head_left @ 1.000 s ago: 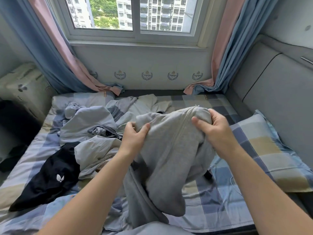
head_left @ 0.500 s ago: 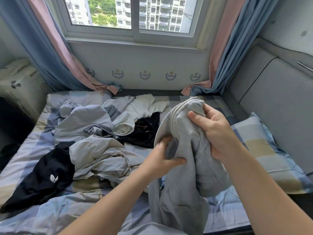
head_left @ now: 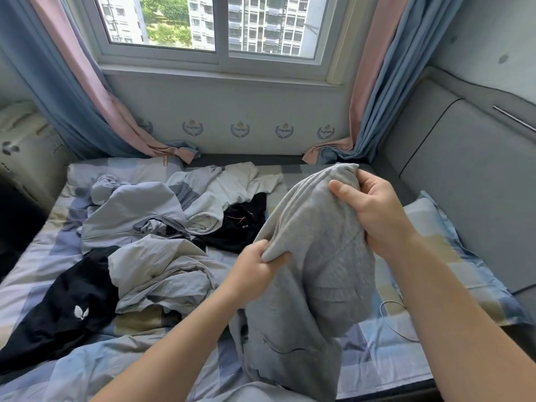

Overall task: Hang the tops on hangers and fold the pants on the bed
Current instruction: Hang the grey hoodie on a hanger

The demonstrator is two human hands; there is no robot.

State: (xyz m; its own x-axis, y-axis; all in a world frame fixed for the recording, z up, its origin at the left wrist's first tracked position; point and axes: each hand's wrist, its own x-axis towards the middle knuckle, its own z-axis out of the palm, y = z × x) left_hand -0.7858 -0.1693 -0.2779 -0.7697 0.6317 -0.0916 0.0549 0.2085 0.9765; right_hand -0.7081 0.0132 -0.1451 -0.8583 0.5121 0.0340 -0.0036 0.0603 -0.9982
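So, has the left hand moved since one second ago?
Yes. The left hand has come down toward the person and slightly right, farther from the wall crests, and holds the grey garment lower down.
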